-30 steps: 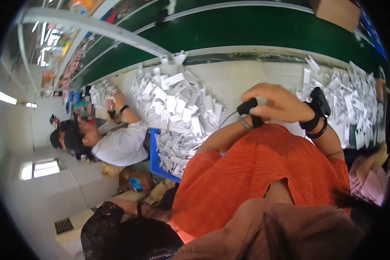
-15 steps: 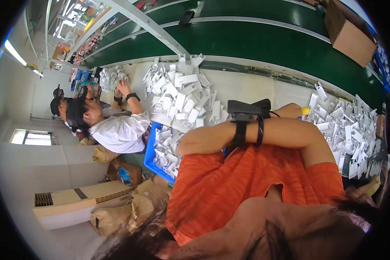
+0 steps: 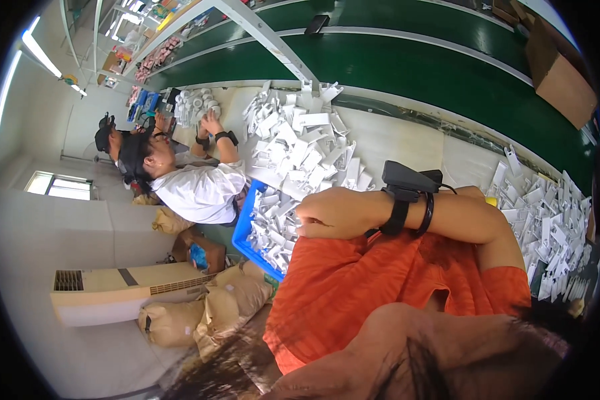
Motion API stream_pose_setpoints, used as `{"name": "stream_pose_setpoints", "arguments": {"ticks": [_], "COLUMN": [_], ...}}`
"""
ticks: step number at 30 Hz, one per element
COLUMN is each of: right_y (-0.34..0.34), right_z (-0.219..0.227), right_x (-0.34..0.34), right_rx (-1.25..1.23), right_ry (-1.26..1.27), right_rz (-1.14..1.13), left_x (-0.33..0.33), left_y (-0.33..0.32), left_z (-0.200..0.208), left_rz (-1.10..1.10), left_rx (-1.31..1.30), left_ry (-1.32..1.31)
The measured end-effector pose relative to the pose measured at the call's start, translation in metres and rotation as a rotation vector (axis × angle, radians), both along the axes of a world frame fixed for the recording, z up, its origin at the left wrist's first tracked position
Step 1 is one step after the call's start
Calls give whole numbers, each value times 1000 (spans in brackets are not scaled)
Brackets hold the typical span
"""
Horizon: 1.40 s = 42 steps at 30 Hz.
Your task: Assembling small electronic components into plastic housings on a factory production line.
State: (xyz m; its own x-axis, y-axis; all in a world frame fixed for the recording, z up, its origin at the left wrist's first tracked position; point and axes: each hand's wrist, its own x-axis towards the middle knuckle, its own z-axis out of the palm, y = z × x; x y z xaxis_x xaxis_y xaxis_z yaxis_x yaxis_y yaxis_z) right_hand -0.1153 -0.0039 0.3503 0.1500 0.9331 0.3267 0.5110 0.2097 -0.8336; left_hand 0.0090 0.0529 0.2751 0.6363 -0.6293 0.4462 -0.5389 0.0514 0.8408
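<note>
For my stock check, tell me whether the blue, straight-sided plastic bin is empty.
No, the blue bin holds a heap of white, plastic-looking parts.

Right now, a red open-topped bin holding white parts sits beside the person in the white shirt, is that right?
Not quite: the open-topped bin is blue, as the head view shows. It does hold white parts beside the person in the white shirt.

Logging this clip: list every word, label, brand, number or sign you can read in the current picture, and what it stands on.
No readable text anywhere in this view.
Rumpled brown sacks: small pale marks, too small to read.
Heaped white plastic parts: no lettering can be made out.
Black box-shaped wrist device: nothing legible.
Brown cardboard box: nothing legible.
</note>
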Motion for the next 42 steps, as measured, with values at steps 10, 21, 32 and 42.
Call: {"name": "stream_pose_setpoints", "arguments": {"ticks": [10, 21, 32, 42], "right_y": [-9, -50, -128, -211], "right_z": [-7, 18, -4, -26], "right_x": [-8, 66, 48, -14], "right_rx": [-38, 39, 120, -321], "right_ry": [49, 580, 760, 235], "right_rz": [-26, -164, -442, -620], "left_x": [19, -71, -80, -76], "left_y": [14, -107, -101, -122], "left_z": [-2, -138, -60, -29], "left_rz": [-155, -523, -201, -119], "left_rx": [109, -73, -8, 142], "left_ry": [-72, 143, 884, 951]}}
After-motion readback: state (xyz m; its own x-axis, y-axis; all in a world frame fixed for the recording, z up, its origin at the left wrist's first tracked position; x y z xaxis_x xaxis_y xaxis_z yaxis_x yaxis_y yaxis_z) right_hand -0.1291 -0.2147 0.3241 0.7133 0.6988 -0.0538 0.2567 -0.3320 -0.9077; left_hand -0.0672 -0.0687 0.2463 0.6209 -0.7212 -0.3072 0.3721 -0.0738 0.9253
